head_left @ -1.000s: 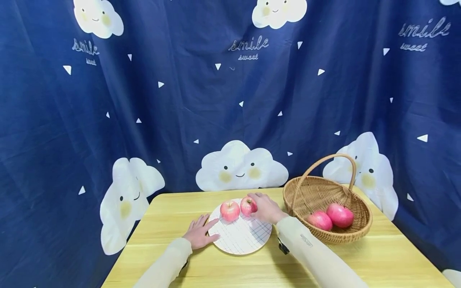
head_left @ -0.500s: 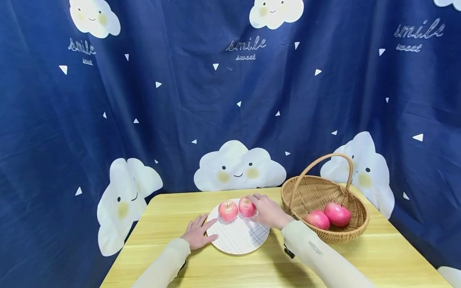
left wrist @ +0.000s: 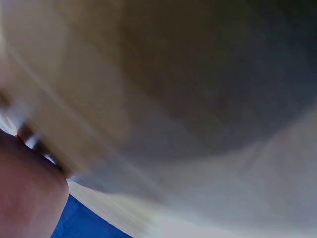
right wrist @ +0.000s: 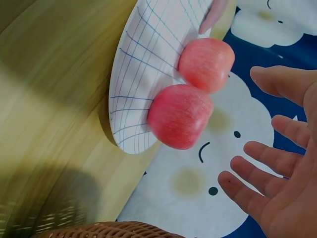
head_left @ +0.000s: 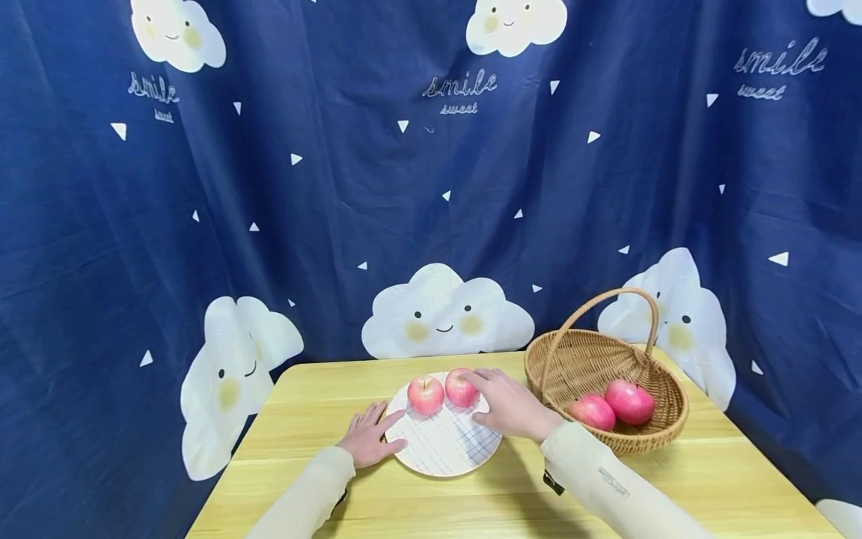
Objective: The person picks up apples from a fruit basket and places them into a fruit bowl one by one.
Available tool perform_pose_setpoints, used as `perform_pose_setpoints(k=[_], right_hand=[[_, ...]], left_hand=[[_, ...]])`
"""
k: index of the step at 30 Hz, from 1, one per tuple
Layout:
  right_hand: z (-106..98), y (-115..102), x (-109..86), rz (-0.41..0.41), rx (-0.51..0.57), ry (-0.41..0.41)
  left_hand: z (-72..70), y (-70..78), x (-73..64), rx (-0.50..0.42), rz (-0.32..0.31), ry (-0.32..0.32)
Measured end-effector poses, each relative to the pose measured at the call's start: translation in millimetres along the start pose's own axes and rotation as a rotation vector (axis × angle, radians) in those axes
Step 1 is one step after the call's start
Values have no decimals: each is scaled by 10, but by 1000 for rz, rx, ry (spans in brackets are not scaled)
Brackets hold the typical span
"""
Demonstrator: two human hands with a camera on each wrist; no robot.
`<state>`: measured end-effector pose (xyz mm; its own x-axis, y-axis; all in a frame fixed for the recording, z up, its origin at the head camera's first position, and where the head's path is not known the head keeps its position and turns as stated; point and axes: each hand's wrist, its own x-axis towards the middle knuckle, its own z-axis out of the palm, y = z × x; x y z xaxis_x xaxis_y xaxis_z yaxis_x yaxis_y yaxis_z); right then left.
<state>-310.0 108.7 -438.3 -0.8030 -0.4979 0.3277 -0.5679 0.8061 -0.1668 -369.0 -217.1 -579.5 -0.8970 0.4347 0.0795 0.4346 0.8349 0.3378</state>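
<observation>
On the round white plate, patterned with thin blue lines, two red apples sit side by side near the back: the left apple and the right apple. My right hand hovers at the right apple's right side. In the right wrist view the fingers are spread, with a gap to that apple. My left hand lies flat with spread fingers at the plate's left edge, its thumb and forefinger at the rim. The left wrist view is mostly dark blur.
A wicker basket with a tall arched handle stands to the right of the plate, tilted toward me. Two pinkish-red fruits lie inside it, a front one and a rear one. A blue cloud-print curtain hangs behind the wooden table.
My right hand has let go of the right apple and drawn back slightly to the right, its fingers spreading. That apple stays on the plate. The left hand has kept its place.
</observation>
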Motion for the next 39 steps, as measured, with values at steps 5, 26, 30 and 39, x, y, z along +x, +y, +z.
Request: perform_pose_setpoints(k=[5, 26, 30, 39], right_hand=[[-75, -17, -64, 0, 4, 11], [-393, 52, -435, 46, 26, 84], [-443, 85, -512, 41, 39, 93], [-602, 186, -638, 30, 50, 121]], left_hand=[[-17, 27, -28, 12, -21, -6], [27, -2, -45, 17, -21, -5], [5, 19, -45, -3, -5, 12], [-18, 56, -35, 18, -1, 14]])
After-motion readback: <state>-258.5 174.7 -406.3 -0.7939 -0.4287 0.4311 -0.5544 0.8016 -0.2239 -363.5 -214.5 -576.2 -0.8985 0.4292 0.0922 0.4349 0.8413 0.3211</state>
